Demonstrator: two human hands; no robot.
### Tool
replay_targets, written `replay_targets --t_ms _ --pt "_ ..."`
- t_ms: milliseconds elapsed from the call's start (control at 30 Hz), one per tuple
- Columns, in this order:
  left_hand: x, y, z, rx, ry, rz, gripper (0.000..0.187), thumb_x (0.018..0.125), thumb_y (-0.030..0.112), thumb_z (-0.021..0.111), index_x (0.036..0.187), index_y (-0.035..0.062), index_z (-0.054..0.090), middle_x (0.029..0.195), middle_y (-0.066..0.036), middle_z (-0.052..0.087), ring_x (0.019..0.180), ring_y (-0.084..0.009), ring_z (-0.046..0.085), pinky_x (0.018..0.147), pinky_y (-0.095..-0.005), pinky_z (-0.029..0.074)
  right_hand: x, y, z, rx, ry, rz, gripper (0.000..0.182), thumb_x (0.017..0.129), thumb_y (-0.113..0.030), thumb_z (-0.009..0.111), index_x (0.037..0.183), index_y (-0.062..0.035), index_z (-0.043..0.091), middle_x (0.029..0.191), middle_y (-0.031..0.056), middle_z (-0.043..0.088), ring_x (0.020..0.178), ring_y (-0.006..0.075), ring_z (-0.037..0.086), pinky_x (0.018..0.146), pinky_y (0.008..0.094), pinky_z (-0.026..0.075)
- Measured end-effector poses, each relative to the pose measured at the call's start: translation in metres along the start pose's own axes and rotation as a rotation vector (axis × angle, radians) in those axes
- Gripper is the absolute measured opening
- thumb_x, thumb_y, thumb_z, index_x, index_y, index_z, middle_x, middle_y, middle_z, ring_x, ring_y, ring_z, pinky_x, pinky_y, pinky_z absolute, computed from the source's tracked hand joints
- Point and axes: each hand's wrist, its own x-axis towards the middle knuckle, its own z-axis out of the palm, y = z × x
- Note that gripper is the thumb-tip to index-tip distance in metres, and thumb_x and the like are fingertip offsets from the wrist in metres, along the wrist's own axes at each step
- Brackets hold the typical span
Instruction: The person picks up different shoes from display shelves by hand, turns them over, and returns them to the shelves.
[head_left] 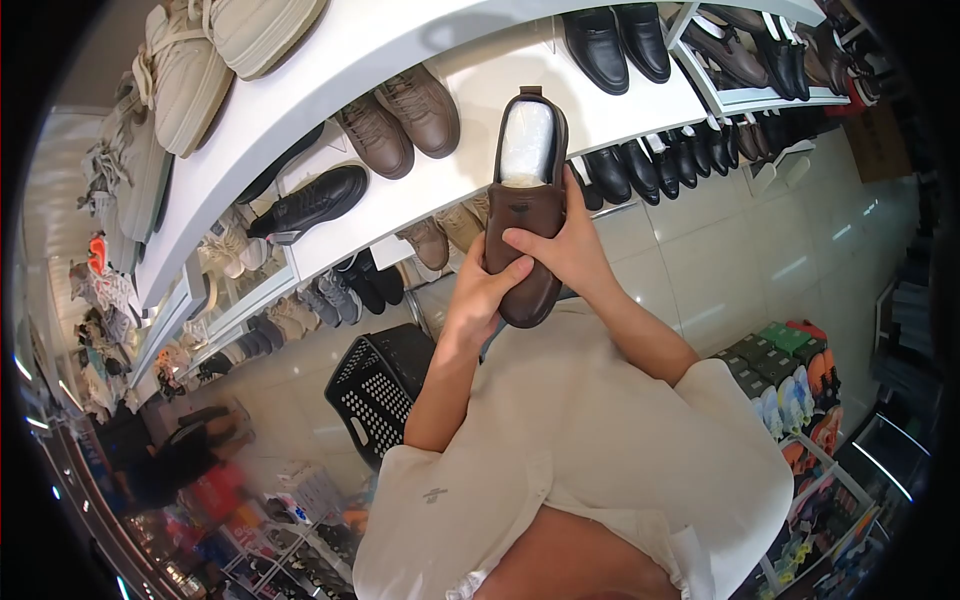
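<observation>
A dark brown slip-on shoe (pixel 520 265) is held up in front of my chest, its rounded toe towards me and its heel tab away. White wrapped stuffing (pixel 528 140) fills its opening. My left hand (pixel 480 290) grips the toe end from the left, thumb lying across the upper. From the other side my right hand (pixel 562 245) holds the shoe, thumb pressed on the upper. The fingers of both hands are partly hidden behind it. Beyond the shoe is a white display shelf (pixel 480 80), with brown lace-up shoes (pixel 405 115) on it.
Black dress shoes (pixel 615 45) stand on the shelf to the right, and a black shoe (pixel 315 203) to the left. More shoes (pixel 650 165) line the lower level. A black perforated basket (pixel 375 385) sits by my left arm. Shoe boxes (pixel 770 350) are behind my right side.
</observation>
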Motion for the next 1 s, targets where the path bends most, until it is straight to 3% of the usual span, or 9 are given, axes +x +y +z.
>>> replay_targets --t_ms 100,200,333,433,600,733,833,900,1000 --pt "0.004 -0.006 -0.006 -0.065 -0.038 0.0 0.07 0.082 0.017 0.078 0.135 -0.0022 0.037 0.126 -0.013 0.053 0.115 -0.0206 0.054 0.097 -0.0349 0.047 0.004 0.009 -0.006 0.053 -0.099 0.061 0.115 0.073 -0.029 0.083 0.146 0.0126 0.004 0.14 0.0295 0.038 0.129 0.0319 0.044 0.105 0.0369 0.039" --pt "0.005 -0.003 -0.006 -0.093 -0.078 -0.013 0.069 0.083 0.019 0.076 0.136 0.0 0.038 0.127 -0.012 0.053 0.115 -0.0202 0.054 0.097 -0.0343 0.047 0.001 0.001 -0.007 0.169 -0.136 0.062 0.109 0.078 -0.025 0.079 0.147 0.0126 0.003 0.143 0.0291 0.035 0.133 0.0315 0.04 0.107 0.037 0.037" --pt "0.007 -0.007 -0.008 -0.089 -0.105 0.004 0.069 0.083 0.022 0.076 0.137 0.0021 0.039 0.128 -0.01 0.053 0.116 -0.0198 0.054 0.097 -0.0341 0.046 -0.001 0.009 -0.004 0.076 -0.097 -0.01 0.104 0.08 -0.022 0.076 0.147 0.0126 0.004 0.143 0.0289 0.035 0.132 0.0314 0.041 0.107 0.0369 0.037" --pt "0.007 -0.008 -0.009 -0.093 -0.112 -0.01 0.069 0.083 0.023 0.077 0.137 0.0024 0.039 0.127 -0.01 0.054 0.116 -0.0196 0.054 0.097 -0.0338 0.046 -0.003 0.006 -0.004 0.069 -0.06 -0.018 0.102 0.08 -0.017 0.077 0.149 0.0076 0.006 0.131 0.0215 0.046 0.121 0.0258 0.05 0.1 0.0346 0.043" --pt "0.007 -0.006 -0.011 -0.12 -0.109 -0.058 0.065 0.084 0.023 0.075 0.135 0.0025 0.041 0.126 -0.01 0.055 0.114 -0.0197 0.055 0.096 -0.0338 0.047 -0.008 0.0 -0.011 -0.027 -0.074 0.05 0.109 0.078 -0.032 0.079 0.147 0.0123 0.007 0.139 0.0287 0.04 0.123 0.0313 0.05 0.099 0.0365 0.044" --pt "0.016 -0.008 -0.017 -0.191 0.012 -0.058 0.057 0.087 0.024 0.073 0.13 0.0004 0.044 0.122 -0.011 0.057 0.11 -0.0203 0.058 0.094 -0.0343 0.049 -0.015 0.008 -0.014 -0.009 -0.066 0.07 0.107 0.08 -0.034 0.077 0.146 0.0125 0.007 0.135 0.029 0.044 0.118 0.0301 0.054 0.094 0.0372 0.047" --pt "0.032 -0.017 -0.021 -0.161 0.062 -0.017 0.05 0.087 0.023 0.072 0.123 -0.0008 0.047 0.119 -0.013 0.058 0.107 -0.0204 0.059 0.092 -0.0346 0.05 -0.024 0.028 -0.017 0.038 -0.138 0.219 0.101 0.081 -0.036 0.076 0.145 0.0124 0.014 0.131 0.0287 0.047 0.109 0.0286 0.06 0.085 0.0354 0.053" --pt "0.048 -0.027 -0.021 -0.1 0.075 0.046 0.046 0.087 0.023 0.073 0.119 -0.0011 0.049 0.118 -0.014 0.058 0.106 -0.0203 0.06 0.09 -0.0347 0.051 -0.03 0.041 -0.018 0.266 -0.322 0.491 0.08 0.087 -0.032 0.071 0.141 0.0067 0.026 0.126 0.0239 0.052 0.097 0.0277 0.066 0.08 0.034 0.057" --pt "0.053 -0.05 -0.014 -0.159 0.109 0.181 0.048 0.087 0.022 0.073 0.119 -0.0004 0.046 0.118 -0.015 0.057 0.105 -0.0199 0.06 0.088 -0.0338 0.051 -0.037 0.038 -0.018 0.361 -0.298 0.661 0.067 0.089 -0.03 0.068 0.134 0.0053 0.033 0.121 0.0229 0.055 0.09 0.0284 0.069 0.075 0.0345 0.059"
